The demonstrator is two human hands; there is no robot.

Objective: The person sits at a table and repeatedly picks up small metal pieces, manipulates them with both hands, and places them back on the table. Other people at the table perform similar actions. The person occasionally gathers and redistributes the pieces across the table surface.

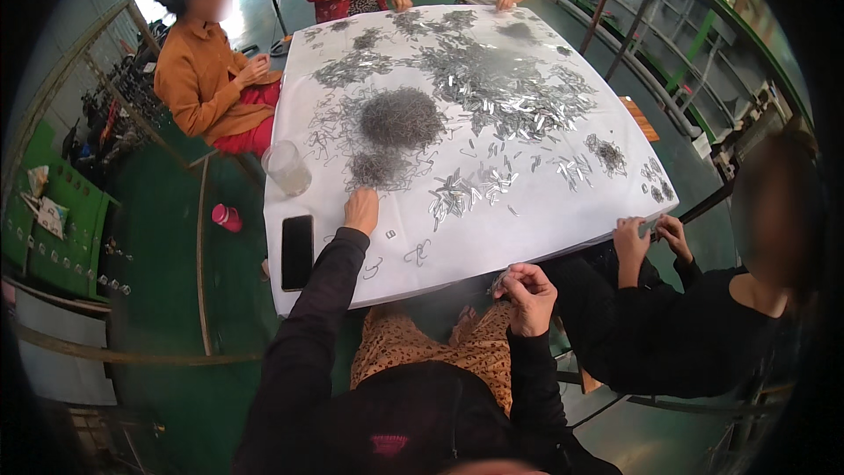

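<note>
The person's hands are well apart: the left hand [360, 210] reaches over a white, smooth-looking worktop [475, 251] to the near edge of a small, tangled pile of thin grey wire hooks [380, 171], its fingertips down among them, though whether they pinch one cannot be told. The right hand [530, 299] has thumb and fingers closed on a small greyish piece [502, 281], too blurred to identify, held just off the near edge, probably because there it is close to the body and easily seen. The pile seems set within a short reach, with a larger, dense, dark mound of wire pieces [402, 118] behind it. A few loose curved hooks [417, 252] lie singly nearer the person, slim and rounded, while flat, shiny silvery strips [475, 192] scatter to the right, straight-sided and catching light. A black rectangular phone [297, 252] and a clear round container [287, 169] sit along the left edge (presumably out of the way of the loose metal).
</note>
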